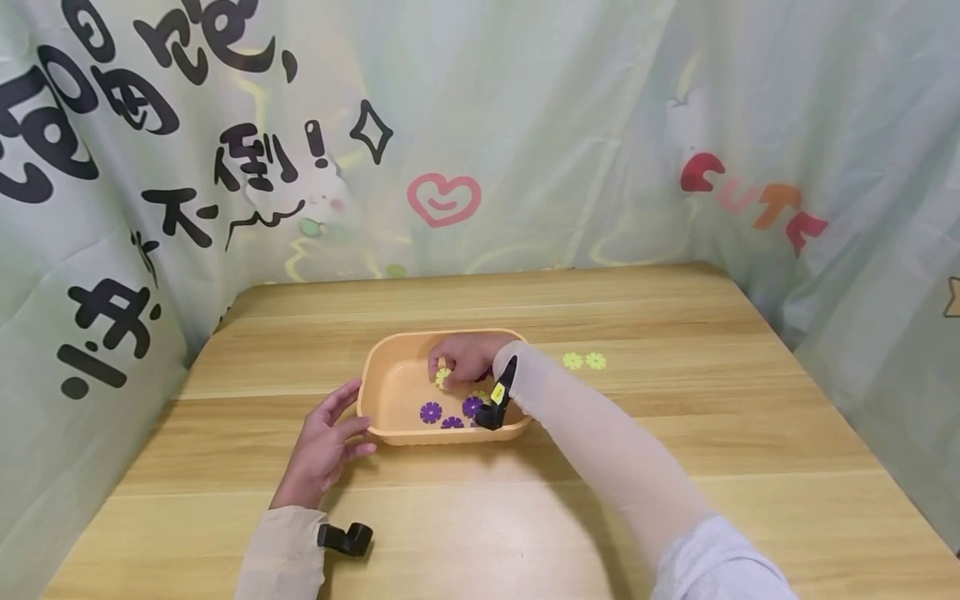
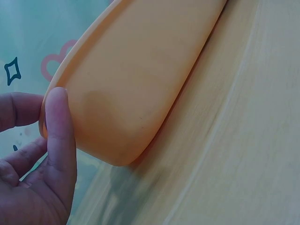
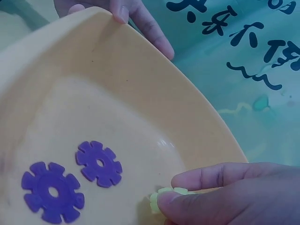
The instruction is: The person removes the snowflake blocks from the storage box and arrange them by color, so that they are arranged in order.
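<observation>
An orange plastic basin (image 1: 397, 375) stands on the table with flower-shaped, notched plastic discs inside. My left hand (image 1: 325, 442) holds its left corner, with the thumb (image 2: 57, 115) against the outer wall and fingers at the rim. Inside the basin, my right hand (image 1: 471, 357) pinches a yellow notched disc (image 3: 156, 202) between thumb and forefinger, partly covering it. Purple discs (image 3: 53, 192) lie on the basin floor, several near the front side. Another yellow disc is partly hidden below the right wrist.
Two yellow discs (image 1: 584, 361) lie side by side on the wooden table (image 1: 675, 400), right of the basin. A pale printed curtain (image 1: 540, 150) hangs behind the table and along its sides. My right forearm (image 1: 600, 442) crosses above the table.
</observation>
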A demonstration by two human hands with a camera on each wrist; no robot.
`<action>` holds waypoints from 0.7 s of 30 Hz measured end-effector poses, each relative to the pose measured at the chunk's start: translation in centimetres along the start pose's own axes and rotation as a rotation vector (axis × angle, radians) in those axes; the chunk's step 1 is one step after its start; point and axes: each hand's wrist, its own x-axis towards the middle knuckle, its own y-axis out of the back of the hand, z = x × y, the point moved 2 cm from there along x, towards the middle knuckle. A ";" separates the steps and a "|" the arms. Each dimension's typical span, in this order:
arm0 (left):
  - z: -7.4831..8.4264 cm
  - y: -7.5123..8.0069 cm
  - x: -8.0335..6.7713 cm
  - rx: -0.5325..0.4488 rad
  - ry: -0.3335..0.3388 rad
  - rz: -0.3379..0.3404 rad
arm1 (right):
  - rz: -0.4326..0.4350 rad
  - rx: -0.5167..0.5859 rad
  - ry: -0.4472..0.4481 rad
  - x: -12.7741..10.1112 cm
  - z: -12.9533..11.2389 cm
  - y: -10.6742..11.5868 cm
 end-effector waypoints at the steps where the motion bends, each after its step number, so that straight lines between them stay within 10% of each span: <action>1: 0.0 0.0 0.0 0.000 -0.001 0.000 | 0.005 -0.011 0.000 -0.1 0.0 0.1; 21: 0.0 -0.1 -0.1 0.005 0.000 0.014 | 0.039 -0.004 -0.052 -1.5 0.8 1.2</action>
